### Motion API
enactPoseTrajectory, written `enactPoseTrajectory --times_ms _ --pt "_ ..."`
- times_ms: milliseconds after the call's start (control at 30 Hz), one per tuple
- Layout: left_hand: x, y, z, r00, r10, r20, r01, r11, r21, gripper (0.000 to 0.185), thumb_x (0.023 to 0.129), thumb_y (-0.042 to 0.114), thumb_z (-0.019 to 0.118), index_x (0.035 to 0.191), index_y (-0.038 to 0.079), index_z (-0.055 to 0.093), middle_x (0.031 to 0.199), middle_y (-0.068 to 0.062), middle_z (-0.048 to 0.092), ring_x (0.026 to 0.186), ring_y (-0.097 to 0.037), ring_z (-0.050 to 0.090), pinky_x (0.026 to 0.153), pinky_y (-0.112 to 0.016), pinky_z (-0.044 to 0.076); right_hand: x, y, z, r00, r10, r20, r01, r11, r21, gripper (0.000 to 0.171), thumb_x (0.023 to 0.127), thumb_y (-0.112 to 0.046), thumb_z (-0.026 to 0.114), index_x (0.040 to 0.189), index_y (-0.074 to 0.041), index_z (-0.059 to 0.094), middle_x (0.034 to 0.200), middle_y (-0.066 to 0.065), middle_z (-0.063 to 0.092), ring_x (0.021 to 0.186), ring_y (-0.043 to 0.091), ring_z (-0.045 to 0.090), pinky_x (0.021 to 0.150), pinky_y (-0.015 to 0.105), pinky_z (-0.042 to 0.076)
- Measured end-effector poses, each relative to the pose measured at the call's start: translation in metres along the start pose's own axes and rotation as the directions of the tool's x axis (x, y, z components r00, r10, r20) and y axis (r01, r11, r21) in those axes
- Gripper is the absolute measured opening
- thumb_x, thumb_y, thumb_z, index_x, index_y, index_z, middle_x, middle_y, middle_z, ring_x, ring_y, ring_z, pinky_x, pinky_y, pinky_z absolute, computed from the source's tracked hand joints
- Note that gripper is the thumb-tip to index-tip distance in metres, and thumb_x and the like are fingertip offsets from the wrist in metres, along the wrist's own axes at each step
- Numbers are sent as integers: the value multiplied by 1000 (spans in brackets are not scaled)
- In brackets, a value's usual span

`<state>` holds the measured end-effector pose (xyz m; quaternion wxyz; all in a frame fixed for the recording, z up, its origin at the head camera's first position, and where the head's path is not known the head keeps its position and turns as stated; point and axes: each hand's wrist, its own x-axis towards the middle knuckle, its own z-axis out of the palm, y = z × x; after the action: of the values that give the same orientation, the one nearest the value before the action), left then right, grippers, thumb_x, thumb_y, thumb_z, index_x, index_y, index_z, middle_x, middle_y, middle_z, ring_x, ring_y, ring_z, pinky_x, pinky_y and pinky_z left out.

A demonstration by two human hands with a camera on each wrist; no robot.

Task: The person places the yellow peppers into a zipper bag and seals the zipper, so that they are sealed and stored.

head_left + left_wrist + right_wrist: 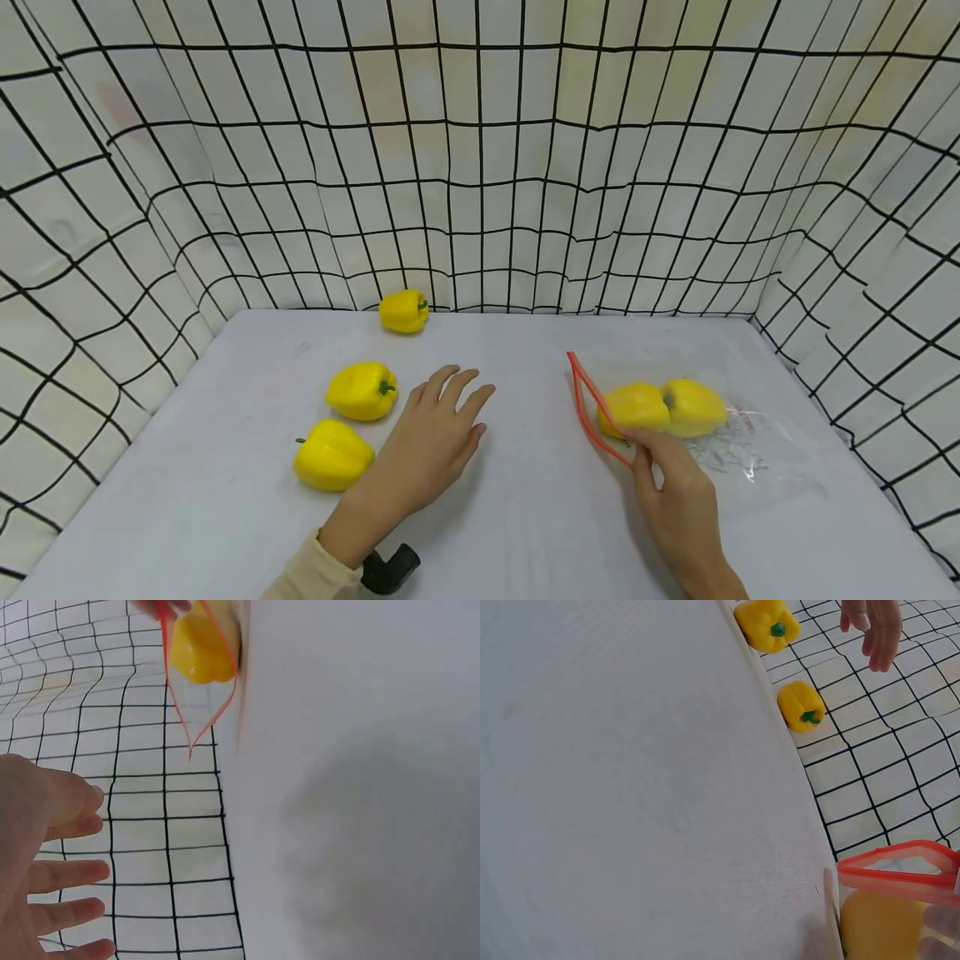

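A clear plastic bag [780, 454] with a red-edged mouth [588, 400] lies on the right of the table. Inside it are two yellow bell peppers [633, 408]. My right hand [675, 500] pinches the near edge of the bag's mouth, which gapes toward the left. My left hand [431, 437] hovers over the middle with fingers spread and nothing in them; the left wrist view shows the same hand [45, 862] apart from the bag. Left of it lie a yellow bell pepper [362, 391] and a nearer yellow bell pepper [333, 455].
Another yellow bell pepper [403, 312] sits at the table's back edge. White walls with a black grid [480, 158] enclose the back and sides. A white cloth covers the table [187, 492]. A black curved piece [390, 569] shows under the left wrist.
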<state>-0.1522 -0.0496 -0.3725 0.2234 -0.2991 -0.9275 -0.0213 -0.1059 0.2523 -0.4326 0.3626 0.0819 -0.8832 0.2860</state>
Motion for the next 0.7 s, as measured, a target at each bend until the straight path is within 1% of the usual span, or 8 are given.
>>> enactPoseTrajectory --times_ms 67,233,433,600,700 --pt "1 -5 -3 1000 -17 0 17 1000 -19 43 97 32 59 137 18 50 142 -9 50 134 -31 44 101 -49 48 0 1 -1 1000 0 1 0 1000 -1 28 85 4 65 108 -11 71 101 1 71 91 14 63 91 -2 37" --pt "0 -25 -5 996 -90 24 92 993 -78 45 98 30 59 140 18 48 144 -12 48 136 -32 40 104 -53 45 1 1 -2 1000 2 12 -2 1000 -12 27 86 4 64 108 -10 71 100 1 71 90 14 63 90 -2 36" --pt "-4 -50 -3 984 -177 32 179 979 -98 47 98 29 59 141 13 47 145 -15 46 137 -34 37 103 -55 42 0 4 0 999 -29 -16 29 1000 -6 28 82 6 67 105 -9 71 97 2 71 85 15 62 87 -1 38" --pt "-6 -65 0 968 -237 87 244 966 -85 50 99 30 57 143 9 46 146 -20 44 136 -38 36 105 -59 39 0 3 -1 1000 -21 -10 21 1000 -11 27 83 6 67 105 -9 71 98 2 71 86 15 63 88 -3 37" --pt "-10 -74 3 952 -277 133 290 953 -92 53 99 30 56 145 6 43 147 -22 42 138 -41 33 107 -62 36 -1 3 -1 1000 -23 -10 23 1000 -13 27 82 6 67 105 -9 71 98 2 71 86 15 63 87 -3 37"
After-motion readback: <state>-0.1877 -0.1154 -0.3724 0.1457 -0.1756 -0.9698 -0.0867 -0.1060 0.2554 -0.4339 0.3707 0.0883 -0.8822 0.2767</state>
